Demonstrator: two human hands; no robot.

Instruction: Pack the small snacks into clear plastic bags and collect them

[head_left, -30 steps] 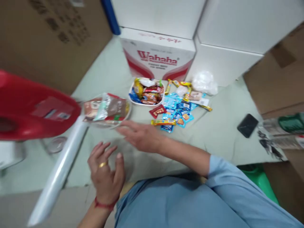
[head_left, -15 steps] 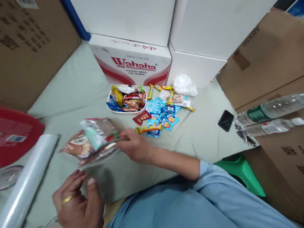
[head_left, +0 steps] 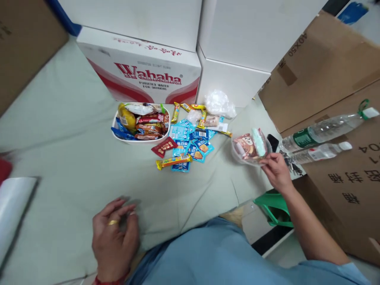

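Plastic bowl (head_left: 245,161), rim pinched finger-to-thumb by our right hand (head_left: 278,171), is best kept level, we judge, so its packets (head_left: 248,145) stay in, our left hand (head_left: 114,239) empty, fingers loosely curled.

Before me, the pale green surface (head_left: 192,198) is bearing a Wahaha carton (head_left: 142,75) at the back; a white tub (head_left: 139,141) is standing just in front, blue packets (head_left: 195,152) are lying beside it, and a pale roll (head_left: 13,211) is lying left.
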